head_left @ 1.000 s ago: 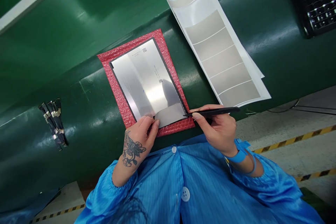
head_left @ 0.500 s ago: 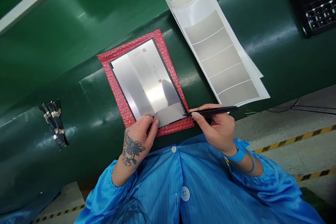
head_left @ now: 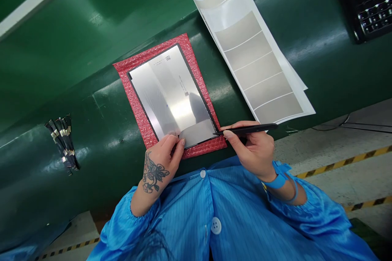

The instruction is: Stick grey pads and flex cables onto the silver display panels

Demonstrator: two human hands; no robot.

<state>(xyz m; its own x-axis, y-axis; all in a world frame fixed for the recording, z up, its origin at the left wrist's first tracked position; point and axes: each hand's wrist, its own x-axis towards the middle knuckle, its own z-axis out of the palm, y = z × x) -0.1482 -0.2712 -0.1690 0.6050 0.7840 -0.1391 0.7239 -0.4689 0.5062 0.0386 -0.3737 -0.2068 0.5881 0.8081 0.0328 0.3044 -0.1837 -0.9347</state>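
A silvery display panel [head_left: 162, 89] with a dark border lies tilted on a red bubble-wrap sheet [head_left: 197, 71]. Over its near end sits a grey adhesive sticker [head_left: 199, 132]. My left hand [head_left: 167, 151] pinches the sticker's left end at the panel's near edge; the fingertips partly cover it. Black tweezers [head_left: 254, 129] are gripped in my right hand [head_left: 252, 147], their tip touching the sticker's right end by the panel's near right corner.
White sheets of grey rectangular stickers [head_left: 269, 73] lie to the right of the panel. A bundle of black flex cables [head_left: 63, 142] rests at the left. A black gridded tray [head_left: 367, 4] stands at the far right. Everything lies on a green mat [head_left: 104, 142].
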